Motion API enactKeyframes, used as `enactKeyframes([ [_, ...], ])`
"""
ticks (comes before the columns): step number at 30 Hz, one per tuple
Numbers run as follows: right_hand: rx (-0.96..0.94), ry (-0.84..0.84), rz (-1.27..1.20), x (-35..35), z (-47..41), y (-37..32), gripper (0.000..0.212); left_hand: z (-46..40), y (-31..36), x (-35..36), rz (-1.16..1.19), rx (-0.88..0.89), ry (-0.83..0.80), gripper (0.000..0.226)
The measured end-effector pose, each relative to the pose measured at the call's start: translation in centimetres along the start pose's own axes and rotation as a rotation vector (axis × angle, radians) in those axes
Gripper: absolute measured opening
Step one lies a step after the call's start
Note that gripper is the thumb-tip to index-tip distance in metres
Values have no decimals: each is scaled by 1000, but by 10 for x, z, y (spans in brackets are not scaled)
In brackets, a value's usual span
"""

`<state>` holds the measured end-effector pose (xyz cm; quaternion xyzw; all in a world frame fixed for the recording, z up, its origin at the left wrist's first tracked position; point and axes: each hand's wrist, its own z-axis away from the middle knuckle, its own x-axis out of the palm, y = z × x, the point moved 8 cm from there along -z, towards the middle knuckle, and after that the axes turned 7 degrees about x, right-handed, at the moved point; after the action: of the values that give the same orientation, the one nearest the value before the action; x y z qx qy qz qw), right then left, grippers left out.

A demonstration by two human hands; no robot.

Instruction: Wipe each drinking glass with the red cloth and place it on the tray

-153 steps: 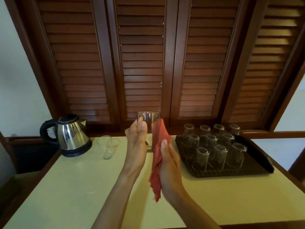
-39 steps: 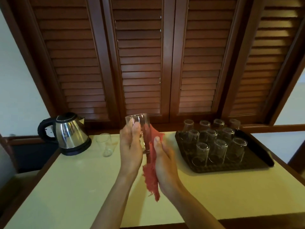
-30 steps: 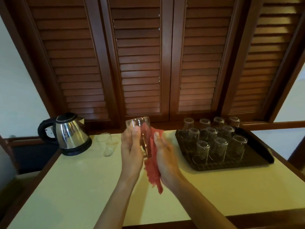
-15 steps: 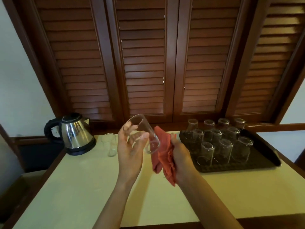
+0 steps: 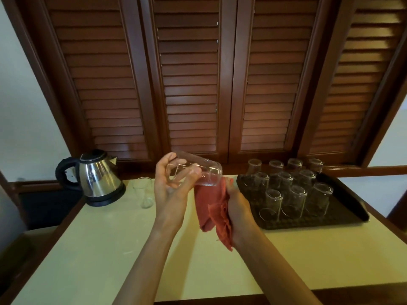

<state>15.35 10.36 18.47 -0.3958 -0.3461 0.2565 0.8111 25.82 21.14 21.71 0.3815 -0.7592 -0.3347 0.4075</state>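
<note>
The left hand (image 5: 170, 190) is holding a glass (image 5: 195, 171) tipped sideways above the counter (image 5: 110, 249), its grip curled round it; the right hand (image 5: 236, 205) is clutching the red cloth (image 5: 211, 208) under its base. Eleven glasses are sitting upturned on the tray (image 5: 343, 213); one more (image 5: 144, 191) is waiting beside the kettle (image 5: 97, 177).

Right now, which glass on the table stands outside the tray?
The lone glass beside the kettle, left of the hands; the others stand upside down on the tray.

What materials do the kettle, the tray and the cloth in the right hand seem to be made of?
Kettle: likely polished steel, with mirror-like reflections; its handle and base look like black plastic.
Tray: dark, matte, with a bumpy pattern, perhaps plastic or rubber.
Red cloth: soft woven fabric, folded, with a frayed edge.
</note>
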Motion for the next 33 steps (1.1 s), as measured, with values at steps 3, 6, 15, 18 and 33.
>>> enactKeyframes([
  [3,-15,-12,-73,1,-2,-8,48,4,-2,-7,-43,-24,56,57],
  [6,-109,-29,-189,5,-7,-25,49,28,-8,-3,-77,-63,14,61],
  [15,-1047,-77,517,31,21,-12,40,33,-4,15,38,-253,-159,47],
  [18,-993,-65,475,26,13,-19,26,34,-5,17,83,-257,-173,44],
  [33,-1289,-86,964,55,31,-26,44,35,-33,14,118,-335,-20,32],
])
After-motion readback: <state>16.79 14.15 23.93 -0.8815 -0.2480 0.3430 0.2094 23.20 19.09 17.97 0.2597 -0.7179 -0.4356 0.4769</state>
